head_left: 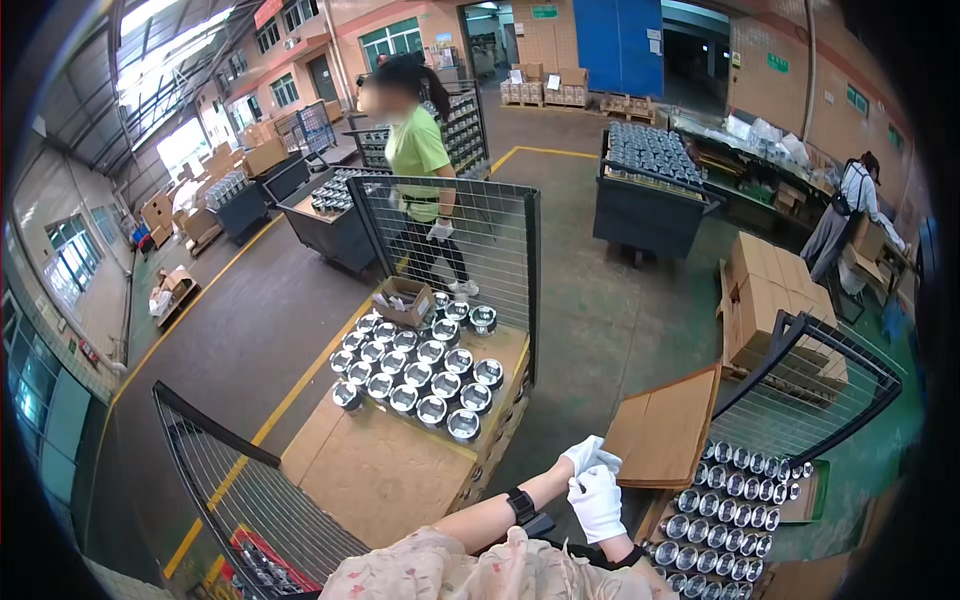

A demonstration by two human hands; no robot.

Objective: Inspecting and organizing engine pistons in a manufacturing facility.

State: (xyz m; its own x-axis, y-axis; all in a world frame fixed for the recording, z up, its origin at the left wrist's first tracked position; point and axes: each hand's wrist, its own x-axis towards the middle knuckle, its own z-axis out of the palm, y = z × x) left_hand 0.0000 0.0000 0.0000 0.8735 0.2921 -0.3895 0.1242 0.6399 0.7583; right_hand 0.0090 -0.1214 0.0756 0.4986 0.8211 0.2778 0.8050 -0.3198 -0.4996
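Note:
My left hand (588, 456) and my right hand (598, 504), both in white gloves, meet in front of me. The fingers of both are bent and close together, and whatever they may pinch is too small to make out. Just beyond them a brown cardboard sheet (661, 430) stands tilted, its left edge close to my fingertips. Right of my hands, rows of shiny round metal parts (717, 503) fill a mesh-sided cart. Ahead to the left, more metal parts (417, 375) stand in rows on a cardboard-covered cart (385, 460), with a small open box (403, 301) behind them.
Black mesh panels (455, 250) rise from the left cart, and another mesh panel (820, 385) from the right one. A person in a green shirt (418, 150) walks beyond. Stacked cartons (775, 300) and a dark bin of parts (648, 205) stand farther right, near another person (850, 210).

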